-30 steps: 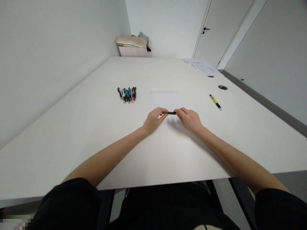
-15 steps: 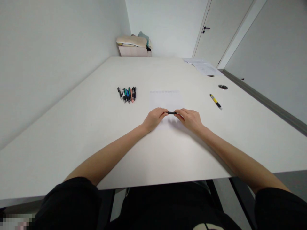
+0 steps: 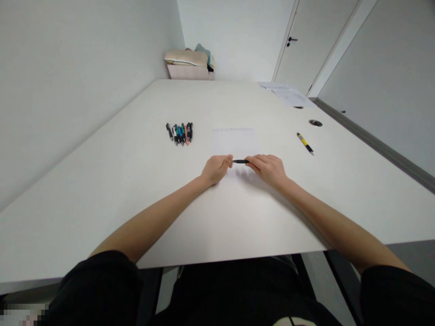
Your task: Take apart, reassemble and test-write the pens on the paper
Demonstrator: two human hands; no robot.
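A dark pen (image 3: 241, 161) lies level between my two hands, just above a white sheet of paper (image 3: 234, 140). My right hand (image 3: 267, 165) is closed on the pen's right end with thumb and fingertips. My left hand (image 3: 217, 168) is closed around the left end, where a thin, lighter tip runs into the fingers. Faint lines of print show along the sheet's far edge, while the hands cover part of its near side.
Left of the sheet, a row of several pens (image 3: 180, 134) lies side by side. A yellow and black pen (image 3: 305, 143) rests to the right, near a round metal table fitting (image 3: 316, 123). Printed papers (image 3: 288, 94) lie at the far right. A pink box (image 3: 190, 72) bearing folded cloth stands beyond the table.
My left hand has shifted slightly left and its fingers have curled round, so more of the pen's left end shows. My right hand has barely moved and keeps its hold.
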